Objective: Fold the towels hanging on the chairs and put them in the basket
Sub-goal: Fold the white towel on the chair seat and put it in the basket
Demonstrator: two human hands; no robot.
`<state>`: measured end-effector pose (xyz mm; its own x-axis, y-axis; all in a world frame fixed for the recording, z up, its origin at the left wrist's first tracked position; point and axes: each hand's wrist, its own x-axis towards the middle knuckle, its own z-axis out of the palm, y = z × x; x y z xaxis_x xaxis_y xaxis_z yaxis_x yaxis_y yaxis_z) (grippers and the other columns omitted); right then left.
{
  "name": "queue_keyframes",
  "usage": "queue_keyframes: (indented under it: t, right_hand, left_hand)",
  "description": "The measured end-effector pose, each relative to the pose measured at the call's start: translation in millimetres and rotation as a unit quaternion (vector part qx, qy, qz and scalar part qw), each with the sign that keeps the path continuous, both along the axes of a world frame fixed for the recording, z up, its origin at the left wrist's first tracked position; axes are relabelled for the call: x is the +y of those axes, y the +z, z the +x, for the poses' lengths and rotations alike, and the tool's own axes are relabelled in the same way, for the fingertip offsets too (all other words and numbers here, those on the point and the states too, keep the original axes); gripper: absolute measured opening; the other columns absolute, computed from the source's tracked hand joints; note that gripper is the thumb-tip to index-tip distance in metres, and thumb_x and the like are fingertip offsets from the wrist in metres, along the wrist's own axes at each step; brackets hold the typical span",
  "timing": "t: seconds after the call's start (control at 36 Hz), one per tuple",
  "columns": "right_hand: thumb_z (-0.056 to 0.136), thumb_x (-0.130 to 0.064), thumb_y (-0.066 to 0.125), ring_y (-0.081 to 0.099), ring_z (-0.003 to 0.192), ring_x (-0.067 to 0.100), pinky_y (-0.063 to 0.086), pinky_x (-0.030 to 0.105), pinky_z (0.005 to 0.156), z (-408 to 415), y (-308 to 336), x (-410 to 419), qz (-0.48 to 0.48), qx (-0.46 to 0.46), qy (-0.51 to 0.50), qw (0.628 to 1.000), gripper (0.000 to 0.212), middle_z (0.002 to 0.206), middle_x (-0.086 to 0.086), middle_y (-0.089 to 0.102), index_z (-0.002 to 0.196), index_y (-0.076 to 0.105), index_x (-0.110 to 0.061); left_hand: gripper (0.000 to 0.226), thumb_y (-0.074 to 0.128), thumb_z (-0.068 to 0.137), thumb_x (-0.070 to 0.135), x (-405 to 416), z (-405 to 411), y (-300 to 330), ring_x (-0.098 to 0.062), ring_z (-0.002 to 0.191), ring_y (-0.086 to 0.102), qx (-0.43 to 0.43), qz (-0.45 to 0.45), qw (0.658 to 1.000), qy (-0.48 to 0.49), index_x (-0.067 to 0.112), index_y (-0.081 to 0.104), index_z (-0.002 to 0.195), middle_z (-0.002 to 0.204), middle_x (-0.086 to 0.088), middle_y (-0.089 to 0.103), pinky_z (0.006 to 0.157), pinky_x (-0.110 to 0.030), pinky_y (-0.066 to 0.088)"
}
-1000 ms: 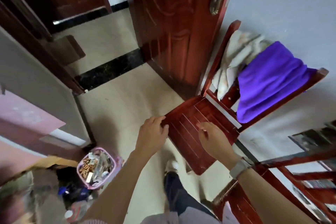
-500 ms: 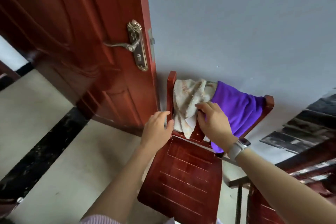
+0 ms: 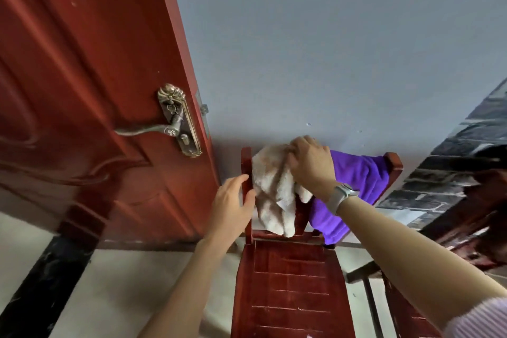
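Head view is showing a red wooden chair (image 3: 290, 288) standing by a grey wall (image 3: 329, 35), next to a red door (image 3: 82, 90). Two towels are hanging over the chair back: a white towel (image 3: 271, 195) on the left and a purple towel (image 3: 354, 189) beside it, touching it. A second ago both hands were down by the seat. Half a second ago they were reaching up to the chair back. Now the right hand (image 3: 310, 164) is sitting on top of the white towel, with its fingers curling into the cloth and bunching it. The left hand (image 3: 233, 206) is wrapping around the left post of the chair, thumb in front, holding it steady. That means the first towel is getting picked up, I think. No folding is done yet. The basket is not showing here, so I cannot tell where it is.
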<state>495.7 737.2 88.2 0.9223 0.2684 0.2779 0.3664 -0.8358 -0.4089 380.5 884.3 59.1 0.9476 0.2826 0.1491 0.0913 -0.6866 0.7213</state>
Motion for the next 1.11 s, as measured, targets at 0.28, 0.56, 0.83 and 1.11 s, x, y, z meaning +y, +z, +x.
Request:
queue_keyframes:
  t: [0.28,0.56,0.83,1.11]
  right_hand:
    - [0.089,-0.013,0.058,0.056,0.075,0.003,0.047,0.020,0.071,-39.1,135.6,-33.4,0.401,0.070,0.128,0.905,0.009,0.077,-0.008,0.062,0.084,0.060,-0.021]
    - [0.091,-0.022,0.055,0.057,0.075,0.005,0.047,0.022,0.069,-80.5,117.3,-94.3,0.506,0.098,-0.012,0.857,0.010,0.079,-0.004,0.064,0.088,0.064,-0.019]
    - [0.087,-0.042,0.056,0.057,0.103,0.000,0.047,0.023,0.088,-200.3,-27.6,-132.8,0.424,0.369,-0.105,0.821,0.022,0.111,-0.012,0.058,0.109,0.051,-0.038]
    - [0.087,-0.031,0.059,0.049,0.059,0.011,0.041,0.027,0.061,-231.3,-50.1,-144.5,0.324,0.368,-0.138,0.861,0.015,0.064,-0.007,0.065,0.084,0.064,-0.018]
  left_hand:
    - [0.094,0.057,0.066,0.068,-20.0,26.3,69.9,-0.011,0.140,0.015,-0.148,-0.033,0.981,-0.123,0.035,0.013,0.143,0.153,0.002,0.018,0.112,-0.033,0.021]
    - [0.023,0.053,0.091,0.016,-62.8,-0.9,102.6,0.003,0.055,0.048,-0.092,-0.186,0.955,-0.214,0.025,0.057,0.070,0.057,0.012,0.057,0.054,-0.011,0.034]
    - [0.017,0.052,0.092,0.024,-104.4,-59.7,10.5,-0.011,0.083,0.062,0.131,-0.336,0.927,-0.099,0.026,0.063,0.080,0.084,0.003,0.066,0.078,-0.028,0.048]
    - [0.005,0.056,0.090,0.027,-130.0,-85.4,-1.4,-0.008,0.083,0.064,0.143,-0.291,0.936,-0.137,0.027,0.060,0.094,0.085,0.006,0.068,0.080,-0.035,0.051]
